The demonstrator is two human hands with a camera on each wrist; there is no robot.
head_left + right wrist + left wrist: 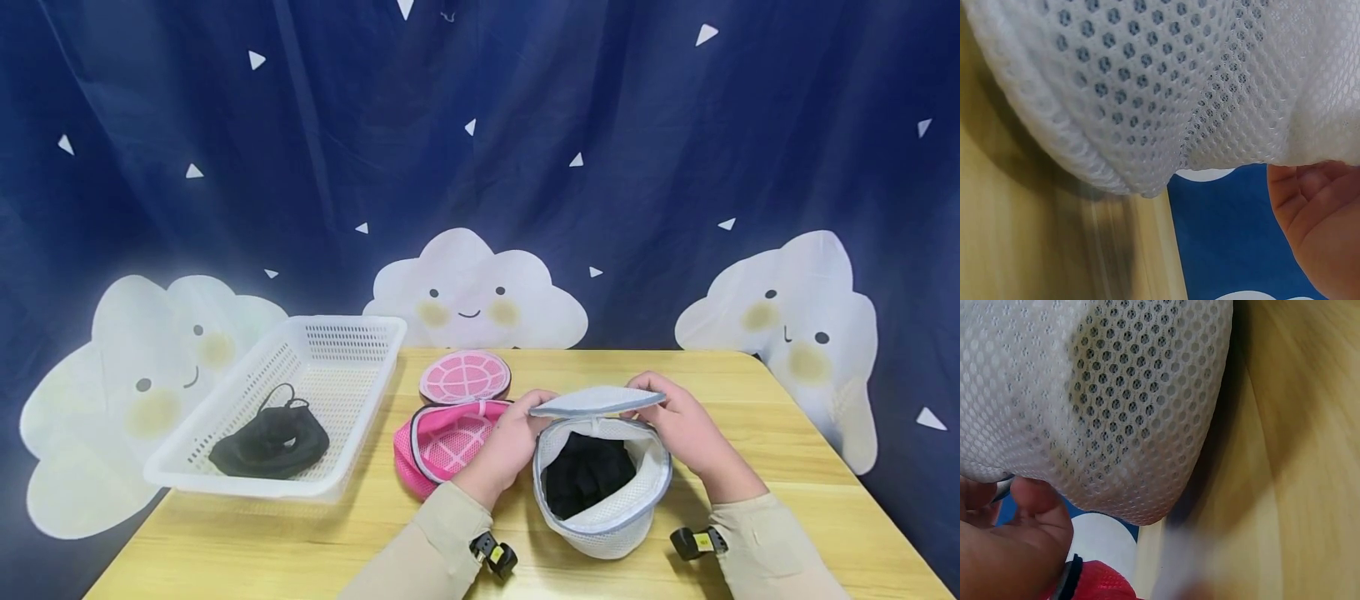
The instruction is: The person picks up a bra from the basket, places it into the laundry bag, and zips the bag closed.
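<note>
Though black fabric (588, 475) lies inside the round white mesh bag (600, 543) on the wooden table (810, 492), I see its grey-edged lid (596, 400), pinched by left hand (516, 435) and right hand (681, 423), not yet closed.

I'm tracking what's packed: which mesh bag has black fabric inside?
The round white mesh bag with grey trim, between the left hand and right hand: black fabric shows through its open top. The pink mesh bag beside it, also open, shows none.
</note>
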